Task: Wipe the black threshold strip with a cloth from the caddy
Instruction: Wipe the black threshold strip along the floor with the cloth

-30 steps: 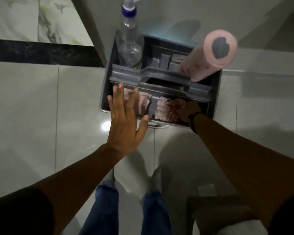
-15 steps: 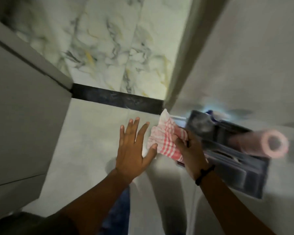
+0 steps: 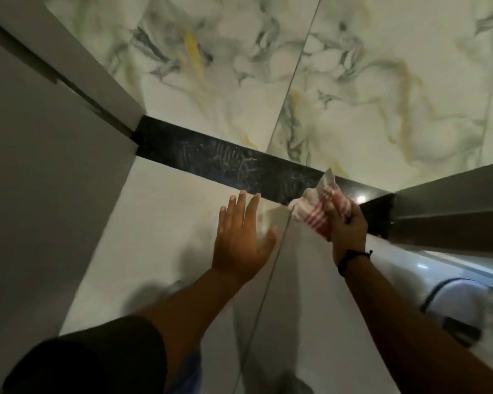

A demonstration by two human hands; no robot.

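The black threshold strip (image 3: 211, 157) runs across the floor between plain grey tiles and marbled tiles, with pale smears on its middle. A red-and-white checked cloth (image 3: 316, 207) is bunched in my right hand (image 3: 346, 226), and it rests on the strip's right part beside the door frame. My left hand (image 3: 241, 237) hovers flat with fingers spread over the grey tile just in front of the strip, holding nothing. The caddy is out of view.
A grey door frame (image 3: 444, 194) juts in from the right over the strip's end. A grey wall panel (image 3: 40, 166) stands on the left. A white object with a dark cord (image 3: 456, 305) lies at lower right. My legs show at the bottom.
My right hand has carried the cloth from the caddy onto the right part of the strip. The view swung left and the caddy left the frame. My left hand stayed spread.
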